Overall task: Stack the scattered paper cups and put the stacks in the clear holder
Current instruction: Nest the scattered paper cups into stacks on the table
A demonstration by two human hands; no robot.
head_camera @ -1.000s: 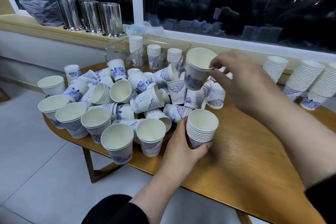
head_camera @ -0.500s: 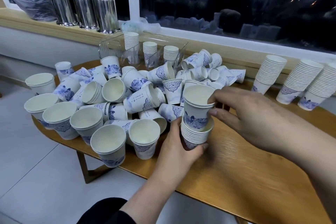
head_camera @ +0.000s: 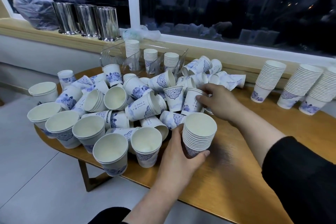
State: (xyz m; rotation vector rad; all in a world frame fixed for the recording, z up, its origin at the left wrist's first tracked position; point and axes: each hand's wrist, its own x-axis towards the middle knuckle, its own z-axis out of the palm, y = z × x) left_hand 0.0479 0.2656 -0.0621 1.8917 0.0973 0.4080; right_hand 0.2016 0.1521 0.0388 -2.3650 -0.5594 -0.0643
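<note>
Left hand (head_camera: 179, 158): fingers curled round a nested cup stack (head_camera: 199, 137), upright on the table (head_camera: 236, 178) near centre; fingertips partly hidden behind it. Right hand (head_camera: 221, 102): fingers pinching an upright cup (head_camera: 192, 101) at the 12 o'clock side of the stack. Loose cup pile (head_camera: 116, 103) at 10 o'clock. Clear holder (head_camera: 109, 56) at 11 o'clock, walls hard to make out, three short stacks inside. Tall stacks (head_camera: 269, 82) at 2 o'clock, rightmost cut off.

Nested cup stack (head_camera: 198, 136) upright (blue-patterned)
</note>
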